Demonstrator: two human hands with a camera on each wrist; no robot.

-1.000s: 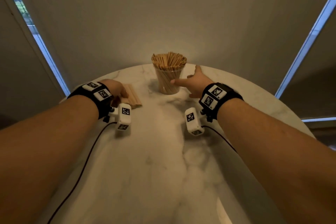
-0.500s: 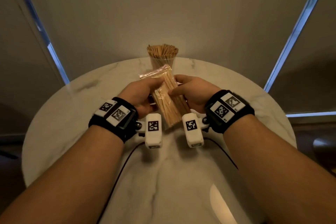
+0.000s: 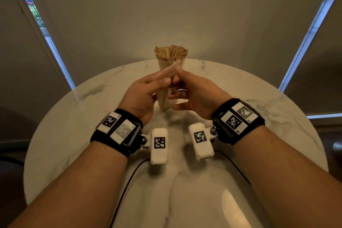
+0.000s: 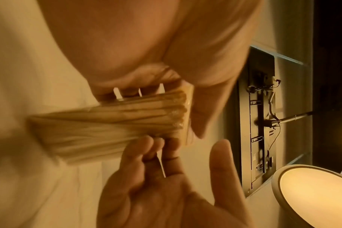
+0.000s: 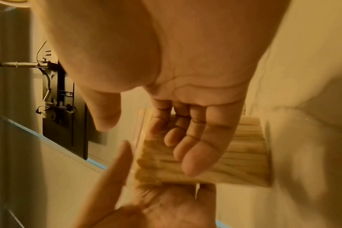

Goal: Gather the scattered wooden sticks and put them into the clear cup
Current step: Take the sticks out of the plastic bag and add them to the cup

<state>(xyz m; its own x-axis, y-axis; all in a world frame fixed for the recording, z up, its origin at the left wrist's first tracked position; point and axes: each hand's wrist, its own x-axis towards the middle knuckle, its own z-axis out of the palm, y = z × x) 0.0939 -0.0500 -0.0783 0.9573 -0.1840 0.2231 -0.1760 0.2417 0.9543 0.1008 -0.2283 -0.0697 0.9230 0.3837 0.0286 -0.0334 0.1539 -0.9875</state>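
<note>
A clear cup (image 3: pixel 171 61) packed with wooden sticks (image 3: pixel 171 52) stands at the far side of the table. In front of it both hands hold a packet of wooden sticks (image 3: pixel 162 99) in clear wrap, nearly upright above the table. My left hand (image 3: pixel 160 81) grips its left side, the index finger lying along the plastic top. My right hand (image 3: pixel 177 84) curls its fingers (image 5: pixel 185 138) over the packet (image 5: pixel 244 162) and pinches the top of the wrap. From the left wrist, the packet (image 4: pixel 111 123) sits between both hands.
The round white marble table (image 3: pixel 83 126) ends just behind the cup, with a wall and two bright window strips beyond. Dark cables (image 3: pixel 127 183) trail from both wrists across the near tabletop. A round lamp (image 4: pixel 312 192) glows in the left wrist view.
My left hand lifted the packet from the table's left and brought it to the middle. My right hand left the cup and joined it. Now the packet stands more upright, with my fingers near its top.
</note>
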